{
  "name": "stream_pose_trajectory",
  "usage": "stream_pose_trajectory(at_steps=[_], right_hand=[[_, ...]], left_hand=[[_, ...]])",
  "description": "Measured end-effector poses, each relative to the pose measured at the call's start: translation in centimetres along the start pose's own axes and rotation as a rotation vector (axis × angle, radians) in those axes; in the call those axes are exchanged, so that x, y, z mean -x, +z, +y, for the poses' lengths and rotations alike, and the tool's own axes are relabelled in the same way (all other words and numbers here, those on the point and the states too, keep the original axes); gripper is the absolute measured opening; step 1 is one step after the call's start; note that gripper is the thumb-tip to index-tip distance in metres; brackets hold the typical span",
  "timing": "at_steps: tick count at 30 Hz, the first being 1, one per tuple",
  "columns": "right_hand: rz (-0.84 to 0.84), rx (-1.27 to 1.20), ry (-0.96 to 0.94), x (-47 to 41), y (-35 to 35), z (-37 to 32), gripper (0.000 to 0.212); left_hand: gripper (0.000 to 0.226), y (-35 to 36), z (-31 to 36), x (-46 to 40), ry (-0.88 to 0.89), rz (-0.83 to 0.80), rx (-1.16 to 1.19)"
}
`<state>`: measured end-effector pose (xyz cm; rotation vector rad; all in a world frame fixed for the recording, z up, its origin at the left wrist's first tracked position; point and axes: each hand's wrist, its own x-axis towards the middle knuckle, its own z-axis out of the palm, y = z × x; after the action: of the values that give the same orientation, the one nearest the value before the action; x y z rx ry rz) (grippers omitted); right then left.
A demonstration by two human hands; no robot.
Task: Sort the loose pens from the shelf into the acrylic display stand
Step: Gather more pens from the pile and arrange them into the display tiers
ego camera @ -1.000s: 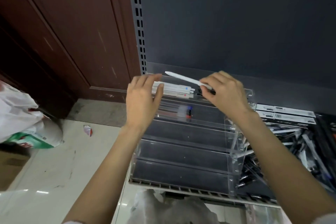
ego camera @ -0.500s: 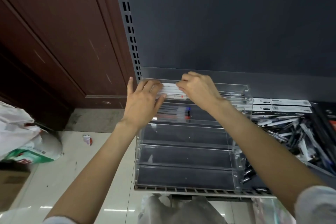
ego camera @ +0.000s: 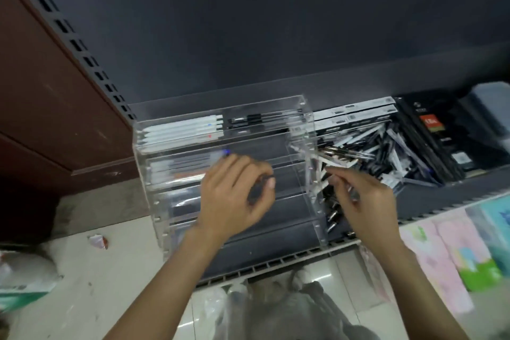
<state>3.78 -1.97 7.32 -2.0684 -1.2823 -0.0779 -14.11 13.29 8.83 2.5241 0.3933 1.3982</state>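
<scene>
acrylic display stand [ego camera: 220,163] at shelf's left end, lower tiers bare | white pens [ego camera: 179,131] in top tier | left hand [ego camera: 234,199] loosely curled, holding nothing, before middle tiers | right hand [ego camera: 364,196] pinching a pen, blurred, over loose pens [ego camera: 386,152] just right of stand

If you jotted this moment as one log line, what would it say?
left hand: curled, empty, over clear acrylic stand | right hand: grip state unclear, at loose black-and-white pen pile | top tier: white pens

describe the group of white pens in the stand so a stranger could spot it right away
Find the clear acrylic stand on the dark shelf. In its top row, at the left end, lie the white pens; the pens beside them, to the right, are black.
</scene>
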Motion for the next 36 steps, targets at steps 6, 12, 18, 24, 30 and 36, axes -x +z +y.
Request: stream_pose_trajectory(at_steps=[6, 12, 18, 24, 30, 36], right_hand=[[-0.123, 0.223, 0.272, 5.3, -3.9, 9.3, 0.022], [-0.293, 0.201, 0.247, 5.1, -4.0, 18.1, 0.045], [-0.669, 0.185, -0.028, 2.1, -2.9, 21.3, 0.077], [-0.845, 0.183, -0.288, 0.7, -0.4, 20.8, 0.082], [-0.762, 0.300, -0.309, -1.2, 0.1, 23.1, 0.067], [-0.782, 0.257, -0.275, -3.1, -0.2, 24.5, 0.075]], left_hand=[[0.017, 8.2, 6.9, 0.6, -0.284, -0.461, 0.185], [0.053, 18.0, 9.4, 0.8, -0.519, -0.784, -0.075], [0.073, 23.4, 8.9, 2.8, -0.868, -0.772, -0.402], [0.066, 24.8, 8.4, 1.5, -0.985, -0.832, -0.487], [0.052, 26.2, 7.6, 0.4, -0.886, -0.924, -0.581], [0.046, 27.7, 6.8, -0.3, -0.750, -0.972, -0.649]])
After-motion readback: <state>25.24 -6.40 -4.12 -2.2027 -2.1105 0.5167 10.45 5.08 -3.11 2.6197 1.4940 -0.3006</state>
